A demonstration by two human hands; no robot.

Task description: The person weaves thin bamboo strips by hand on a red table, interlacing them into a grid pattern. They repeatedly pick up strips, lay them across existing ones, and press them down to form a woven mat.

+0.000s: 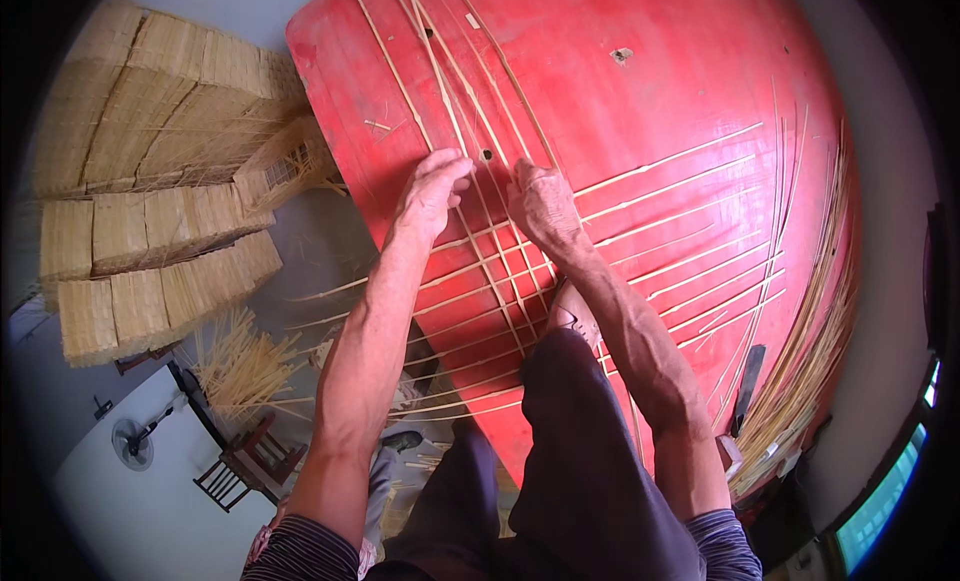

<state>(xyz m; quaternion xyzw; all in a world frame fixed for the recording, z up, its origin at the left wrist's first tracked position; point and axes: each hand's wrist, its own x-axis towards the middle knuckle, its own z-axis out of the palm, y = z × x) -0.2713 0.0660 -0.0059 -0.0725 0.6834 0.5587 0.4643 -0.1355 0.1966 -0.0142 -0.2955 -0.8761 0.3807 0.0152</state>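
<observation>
Long thin bamboo strips (490, 209) run up and away across a red board (680, 91), crossing several strips (670, 163) laid sideways into a loose open grid. My left hand (430, 194) is at the left of the lengthwise strips, its fingers bent and apart, beside one strip. My right hand (545, 209) is closed around the rightmost lengthwise strip, the fingertips partly hidden beneath the hand. Below the right hand, my shoe (575, 313) rests on the grid, partly covered by my forearm and knee.
A large bundle of bamboo strips (815, 361) lies along the board's right side, near a dark flat blade (748, 389). Stacked woven bamboo pieces (165, 226) stand at the left, above loose strips (245, 366). A wooden chair (248, 461) and a fan (132, 441) are at lower left.
</observation>
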